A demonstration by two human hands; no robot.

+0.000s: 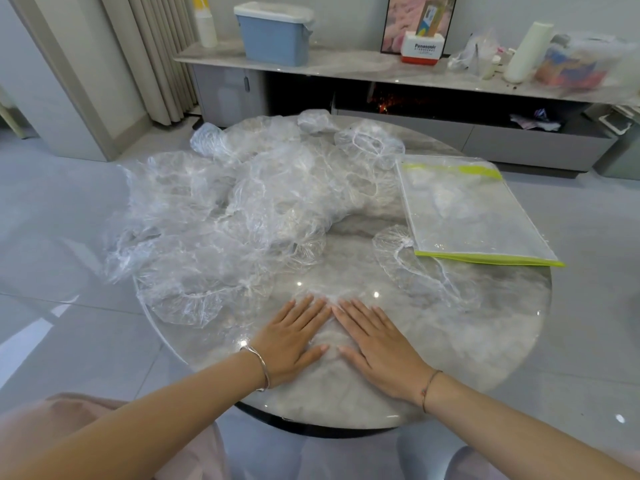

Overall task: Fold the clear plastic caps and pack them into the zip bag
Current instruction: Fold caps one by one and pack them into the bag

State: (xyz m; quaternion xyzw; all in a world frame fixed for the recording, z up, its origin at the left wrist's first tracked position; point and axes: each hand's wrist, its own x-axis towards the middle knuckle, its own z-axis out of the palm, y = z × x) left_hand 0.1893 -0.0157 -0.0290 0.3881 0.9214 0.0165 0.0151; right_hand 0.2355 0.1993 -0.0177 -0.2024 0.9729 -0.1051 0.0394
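The clear plastic caps (225, 216) are mostly one big crinkly heap on the far left part of the round marble table (450, 341), well past the fingertips. One loose cap (398, 247) sits off to the right, its rim touching the near corner of the zip bag (467, 209), which lies flat on the table's right side. Both hands are pressed flat near the front edge, fingers straight, gripping nothing. The left hand (291, 337) and right hand (381, 348) angle inward so the index fingertips almost meet. There's a faint wrinkly sheen right at the fingertips, could be a flattened cap, honestly can't tell. Behind, a low cabinet (346, 72) carries a blue lidded bin (273, 36) and a Panasonic box (420, 50)
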